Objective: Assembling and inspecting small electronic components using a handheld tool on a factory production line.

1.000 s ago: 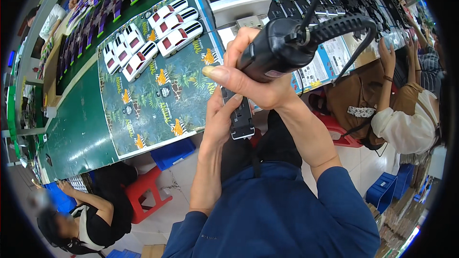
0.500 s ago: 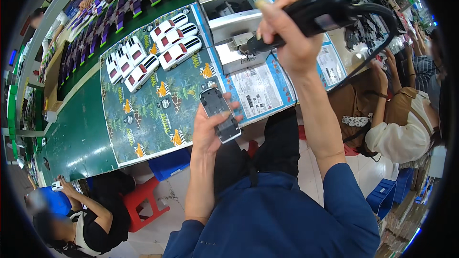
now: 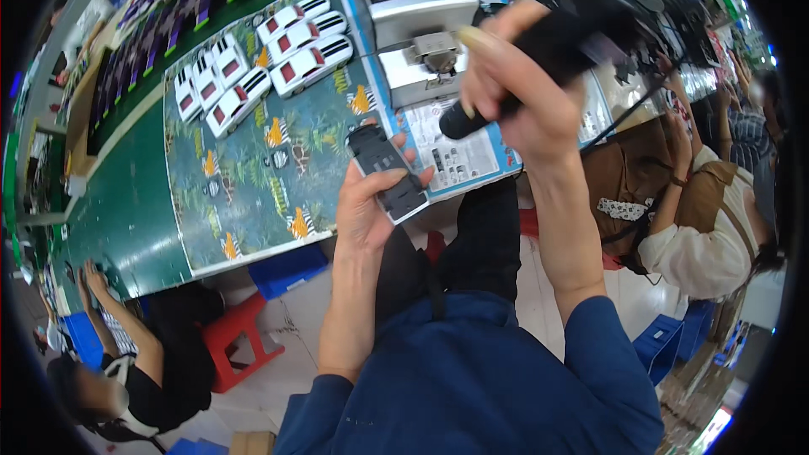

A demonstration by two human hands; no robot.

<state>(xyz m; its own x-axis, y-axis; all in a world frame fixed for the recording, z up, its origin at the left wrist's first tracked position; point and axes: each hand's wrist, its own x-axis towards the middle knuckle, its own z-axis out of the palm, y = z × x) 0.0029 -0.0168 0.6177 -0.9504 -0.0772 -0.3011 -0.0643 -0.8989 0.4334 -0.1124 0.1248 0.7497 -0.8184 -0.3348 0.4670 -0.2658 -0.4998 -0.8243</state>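
Closest in, the left hand (image 3: 364, 217) is cupped around a dark flat toy car chassis (image 3: 387, 172), thumb along one side and fingers wrapped under, holding it up just off the table edge. The right hand (image 3: 516, 99) is a bit higher and to the right of it, fist closed tight on a black power screwdriver (image 3: 556, 50) that's tilted, tip end pointing down-left toward the chassis but not touching it. A cable runs off the tool to the right.

Right behind both hands there's a printed sheet (image 3: 459, 152) with a blue border, and past that a grey metal fixture (image 3: 417, 25). Left of the left hand is a jungle-print mat (image 3: 253, 177), and at its far end sits a cluster of white toy cars (image 3: 253, 63). Off to the right of the right hand a co-worker in a brown apron (image 3: 640, 177) is seated.
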